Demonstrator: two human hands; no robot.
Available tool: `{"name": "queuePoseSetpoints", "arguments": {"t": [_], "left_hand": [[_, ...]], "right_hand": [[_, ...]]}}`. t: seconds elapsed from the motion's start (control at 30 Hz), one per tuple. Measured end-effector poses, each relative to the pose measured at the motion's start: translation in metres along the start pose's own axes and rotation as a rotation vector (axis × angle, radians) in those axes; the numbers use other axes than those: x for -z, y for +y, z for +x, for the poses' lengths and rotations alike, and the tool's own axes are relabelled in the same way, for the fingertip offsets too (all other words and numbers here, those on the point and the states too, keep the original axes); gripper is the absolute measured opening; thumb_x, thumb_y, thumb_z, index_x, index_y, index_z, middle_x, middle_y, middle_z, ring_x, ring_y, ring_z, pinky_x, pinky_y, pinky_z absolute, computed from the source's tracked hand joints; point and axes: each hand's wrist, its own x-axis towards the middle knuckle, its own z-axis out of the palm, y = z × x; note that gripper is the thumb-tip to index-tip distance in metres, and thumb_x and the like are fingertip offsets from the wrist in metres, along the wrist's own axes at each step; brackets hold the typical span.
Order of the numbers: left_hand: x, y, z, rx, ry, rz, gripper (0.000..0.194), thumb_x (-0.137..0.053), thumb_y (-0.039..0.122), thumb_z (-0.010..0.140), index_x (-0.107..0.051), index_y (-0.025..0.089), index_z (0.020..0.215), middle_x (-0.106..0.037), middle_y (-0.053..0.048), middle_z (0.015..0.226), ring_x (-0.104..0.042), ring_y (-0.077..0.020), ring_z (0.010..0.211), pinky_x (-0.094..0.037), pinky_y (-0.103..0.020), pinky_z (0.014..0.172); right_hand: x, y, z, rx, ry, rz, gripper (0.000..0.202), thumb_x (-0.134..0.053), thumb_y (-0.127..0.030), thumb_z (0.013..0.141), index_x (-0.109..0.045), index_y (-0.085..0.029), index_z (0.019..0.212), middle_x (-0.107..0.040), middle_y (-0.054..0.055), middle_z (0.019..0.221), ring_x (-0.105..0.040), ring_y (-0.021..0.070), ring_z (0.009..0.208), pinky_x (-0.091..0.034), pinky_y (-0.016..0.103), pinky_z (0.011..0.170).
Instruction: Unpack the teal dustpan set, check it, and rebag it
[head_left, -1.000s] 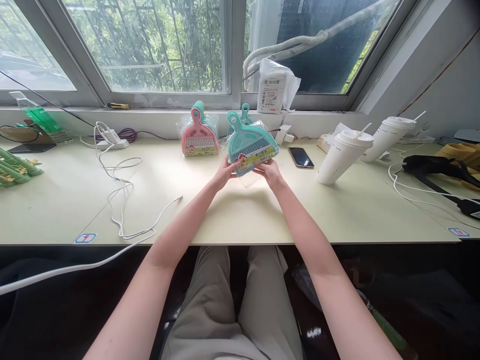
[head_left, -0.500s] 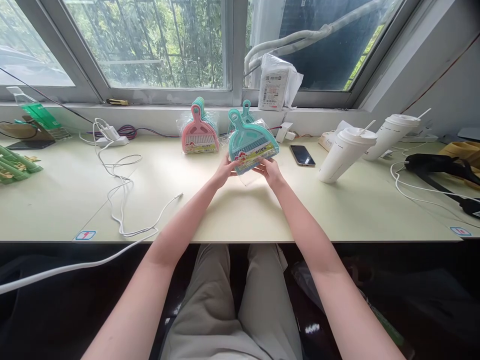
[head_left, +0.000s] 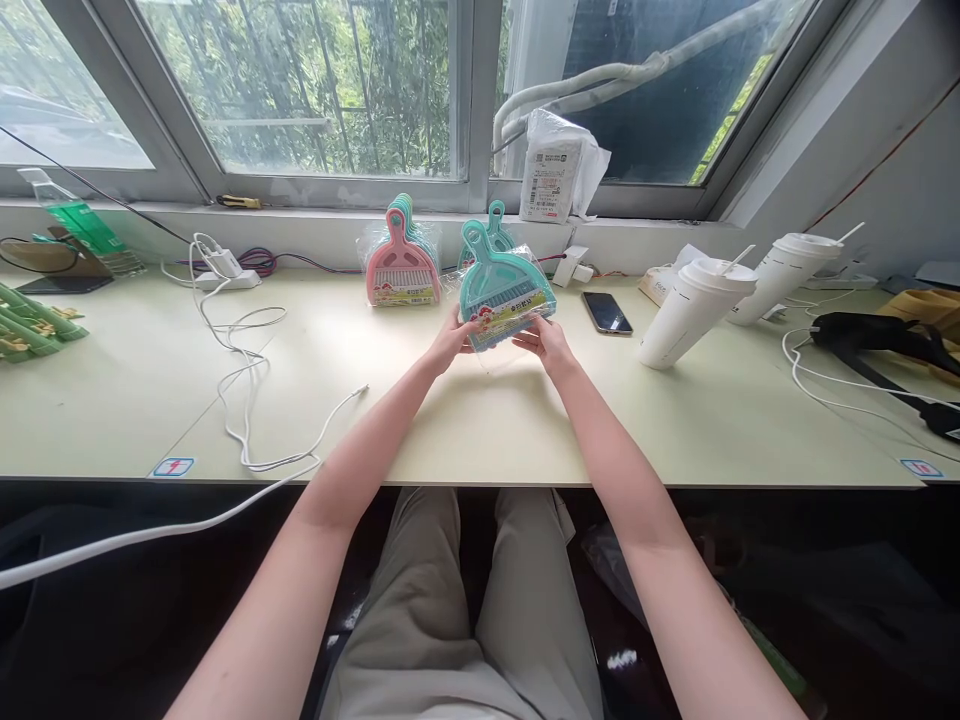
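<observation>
Both my hands hold a teal mini dustpan-and-brush set [head_left: 501, 288] in a clear plastic wrapper, lifted a little above the desk. My left hand [head_left: 451, 341] grips its lower left corner and my right hand [head_left: 547, 343] grips its lower right edge. Behind it, against the wall under the window, stands a stack of pink and teal dustpan sets [head_left: 402, 264], and another teal set [head_left: 495, 224] peeks out behind the held one.
On the pale desk [head_left: 480, 420] lie a white charger cable [head_left: 240, 370], a phone [head_left: 606, 312], two white lidded cups with straws [head_left: 694, 312], a black strap [head_left: 885, 335] at right, green packets [head_left: 34, 328] at left. A white parcel [head_left: 551, 178] rests on the window sill.
The held teal set has dropped slightly and tilted a little; both hands keep their grip. The view shifted a bit.
</observation>
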Motion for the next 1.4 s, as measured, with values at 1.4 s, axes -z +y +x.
{"name": "queuePoseSetpoints", "arguments": {"t": [1.4], "left_hand": [[0.045, -0.010, 0.007, 0.216, -0.212, -0.013, 0.053, -0.064, 0.035, 0.081, -0.042, 0.021, 0.127, -0.067, -0.009, 0.100, -0.071, -0.0186, 0.067, -0.059, -0.034, 0.064]], "right_hand": [[0.016, 0.004, -0.001, 0.702, 0.192, -0.628, 0.011, -0.060, -0.033, 0.085, -0.064, -0.023, 0.082, -0.059, 0.008, 0.118, -0.056, 0.0218, 0.110, -0.056, 0.035, 0.087]]}}
